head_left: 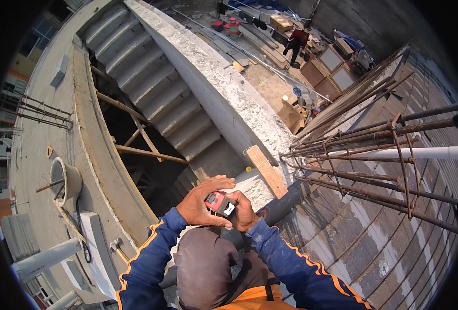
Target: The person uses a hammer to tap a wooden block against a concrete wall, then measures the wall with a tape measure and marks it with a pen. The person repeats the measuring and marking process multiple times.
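My left hand and my right hand are both closed around a small red and black tape measure, held above grey-brown cloth on my body. Just beyond my hands lies a rough white concrete edge, with a wooden board resting across it and a thin string on the board. A small yellow round object sits beside the board's left side.
A concrete staircase descends beside a timber-braced opening. Rusty rebar and a white pipe project at right. At left stand a bucket and pale blocks. A person is among piled materials behind.
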A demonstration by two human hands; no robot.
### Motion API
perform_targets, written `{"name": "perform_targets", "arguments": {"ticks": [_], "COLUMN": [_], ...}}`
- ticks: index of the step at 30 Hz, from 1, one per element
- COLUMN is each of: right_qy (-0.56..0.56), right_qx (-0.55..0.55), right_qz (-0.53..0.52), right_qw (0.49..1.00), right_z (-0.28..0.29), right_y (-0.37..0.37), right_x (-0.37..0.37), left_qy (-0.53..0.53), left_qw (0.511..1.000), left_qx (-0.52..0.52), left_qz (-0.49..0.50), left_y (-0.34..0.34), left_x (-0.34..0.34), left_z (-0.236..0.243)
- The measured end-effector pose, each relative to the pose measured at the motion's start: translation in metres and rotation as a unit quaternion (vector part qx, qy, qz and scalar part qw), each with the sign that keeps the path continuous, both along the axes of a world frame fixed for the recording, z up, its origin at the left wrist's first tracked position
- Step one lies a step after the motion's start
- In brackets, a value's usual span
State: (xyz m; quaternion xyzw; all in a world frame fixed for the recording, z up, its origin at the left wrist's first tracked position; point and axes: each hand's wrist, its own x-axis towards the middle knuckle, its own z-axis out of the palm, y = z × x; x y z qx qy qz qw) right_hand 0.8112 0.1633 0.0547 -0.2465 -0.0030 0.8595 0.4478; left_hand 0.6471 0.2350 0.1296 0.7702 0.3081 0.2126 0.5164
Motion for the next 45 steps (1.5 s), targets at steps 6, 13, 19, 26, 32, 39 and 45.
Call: {"name": "perform_targets", "arguments": {"ticks": [6, 13, 19, 26, 32, 39, 45], "right_qy": [-0.414, -0.378, -0.354, -0.316, -0.592, -0.888, -0.888], "right_qx": [-0.072, -0.175, -0.234, -0.234, -0.172, 0.117, 0.146], "right_qz": [0.035, 0.028, 0.039, 0.064, 0.056, 0.006, -0.028], "right_qw": [0.907, 0.909, 0.905, 0.917, 0.785, 0.445, 0.435], "right_z": [-0.058, -0.131, -0.16, -0.18, -0.153, -0.133, -0.173], "right_y": [-0.005, -0.021, -0.026, -0.018, -0.011, -0.003, -0.006], "right_x": [0.028, 0.019, 0.018, 0.038, 0.067, 0.11, 0.122], "left_qy": [0.202, 0.242, 0.099, 0.141, 0.323, 0.364, 0.302], "left_qw": [0.97, 0.956, 0.841, 0.846, 0.88, 0.897, 0.864], "left_qx": [-0.108, -0.108, -0.472, -0.409, -0.18, 0.023, -0.151], "left_qz": [0.077, -0.123, -0.246, -0.311, -0.298, -0.249, -0.373], "left_y": [0.01, 0.03, 0.043, 0.05, 0.113, 0.145, 0.171], "left_x": [0.009, 0.012, 0.01, 0.007, -0.032, 0.001, 0.034], "left_z": [-0.083, -0.195, -0.269, -0.297, -0.334, -0.387, -0.385]}}
